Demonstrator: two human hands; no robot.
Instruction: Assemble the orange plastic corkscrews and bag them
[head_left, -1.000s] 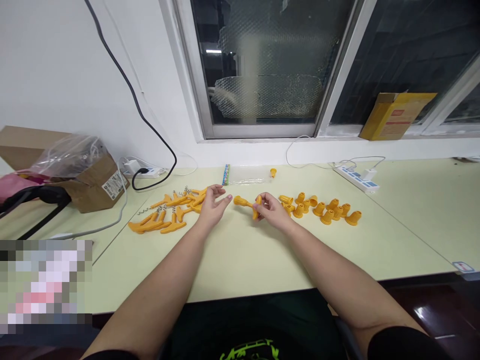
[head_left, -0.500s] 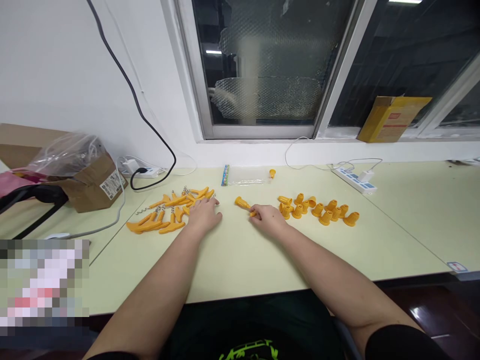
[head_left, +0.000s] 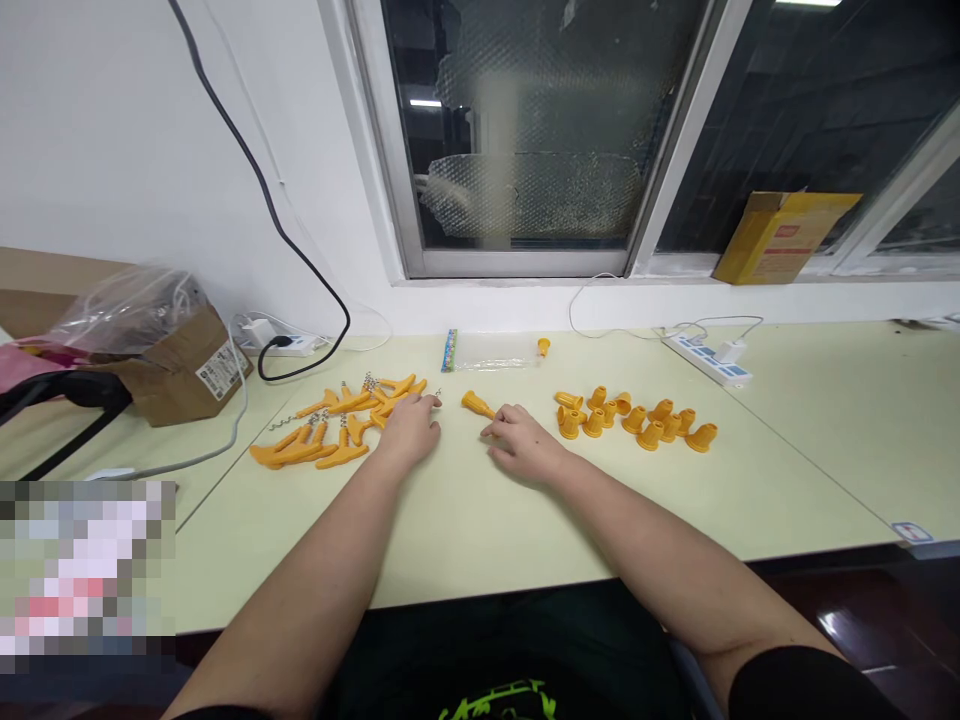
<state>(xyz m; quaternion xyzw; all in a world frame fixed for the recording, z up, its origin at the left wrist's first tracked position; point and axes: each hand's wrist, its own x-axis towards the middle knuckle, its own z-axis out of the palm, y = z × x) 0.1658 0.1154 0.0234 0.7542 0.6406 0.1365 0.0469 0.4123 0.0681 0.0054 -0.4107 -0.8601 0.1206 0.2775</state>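
Pale table (head_left: 465, 540): yellow corkscrews (head_left: 351, 404) lie left, yellow caps (head_left: 634, 419) right. The left hand (head_left: 409, 430) covers the corkscrews' right edge, the right hand (head_left: 525, 445) one end of a capped corkscrew (head_left: 477, 403) between; I cannot tell either grip.

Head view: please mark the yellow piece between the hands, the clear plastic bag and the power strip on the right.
Yellow piece (head_left: 475, 402): head view, its thicker part.
Clear bag (head_left: 495, 350): head view, its transparent middle.
Power strip (head_left: 706, 360): head view, its body.
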